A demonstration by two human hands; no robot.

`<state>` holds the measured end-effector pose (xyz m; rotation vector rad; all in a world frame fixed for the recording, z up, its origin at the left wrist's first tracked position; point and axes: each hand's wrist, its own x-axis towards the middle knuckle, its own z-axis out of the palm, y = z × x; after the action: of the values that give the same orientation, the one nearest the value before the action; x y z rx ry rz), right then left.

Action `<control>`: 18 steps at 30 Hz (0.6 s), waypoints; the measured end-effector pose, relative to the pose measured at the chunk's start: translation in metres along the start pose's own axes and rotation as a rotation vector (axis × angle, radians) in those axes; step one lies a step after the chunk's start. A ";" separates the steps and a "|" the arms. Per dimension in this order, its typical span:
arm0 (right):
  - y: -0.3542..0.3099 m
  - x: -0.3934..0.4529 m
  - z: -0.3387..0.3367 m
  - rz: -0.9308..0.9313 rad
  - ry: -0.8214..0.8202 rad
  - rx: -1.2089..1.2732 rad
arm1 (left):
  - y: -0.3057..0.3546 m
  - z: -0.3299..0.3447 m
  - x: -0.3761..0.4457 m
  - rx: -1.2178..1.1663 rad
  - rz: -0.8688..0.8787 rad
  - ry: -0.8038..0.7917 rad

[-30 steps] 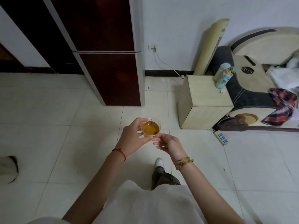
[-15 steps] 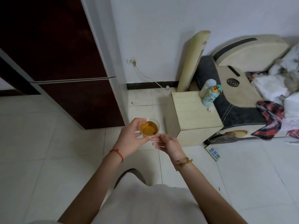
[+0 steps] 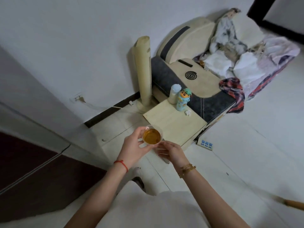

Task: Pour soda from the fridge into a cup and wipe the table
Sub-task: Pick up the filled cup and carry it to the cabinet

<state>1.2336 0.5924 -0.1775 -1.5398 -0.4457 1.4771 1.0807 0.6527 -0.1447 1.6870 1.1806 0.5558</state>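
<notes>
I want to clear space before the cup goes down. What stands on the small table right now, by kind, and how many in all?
Bottles: 2, a white bottle and a cartoon bottle
Crumpled white scrap: 1
Total: 3, all at the far end of the table

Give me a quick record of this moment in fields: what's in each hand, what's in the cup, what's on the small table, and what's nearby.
left hand: left hand grips the cup from the side
right hand: right hand under and beside the cup, fingers touching its lower edge
cup contents: amber liquid, fairly full
small table: small table just ahead, carrying a cartoon bottle, a white bottle and a crumpled scrap
nearby: tower fan by the wall, power strip on the floor
cup placement: held in the air, not yet set down
</notes>
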 end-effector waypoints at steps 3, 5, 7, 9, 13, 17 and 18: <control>-0.018 0.033 0.021 0.007 0.110 0.110 | 0.001 -0.023 0.051 0.006 0.038 -0.110; -0.029 0.051 0.032 0.010 0.173 0.158 | -0.001 -0.033 0.082 0.012 0.062 -0.181; -0.037 0.065 0.038 0.003 0.225 0.196 | -0.004 -0.039 0.110 0.018 0.082 -0.244; -0.043 0.078 0.040 -0.004 0.269 0.234 | -0.006 -0.041 0.136 0.023 0.105 -0.296; -0.051 0.102 0.034 0.027 0.352 0.270 | -0.008 -0.033 0.176 0.035 0.136 -0.385; -0.054 0.125 0.019 0.034 0.421 0.302 | -0.008 -0.014 0.210 0.042 0.155 -0.440; -0.055 0.131 0.015 0.036 0.430 0.315 | -0.008 -0.009 0.217 0.039 0.156 -0.452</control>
<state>1.2658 0.7279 -0.2082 -1.5554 0.0656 1.1325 1.1624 0.8512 -0.1813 1.8266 0.7431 0.2245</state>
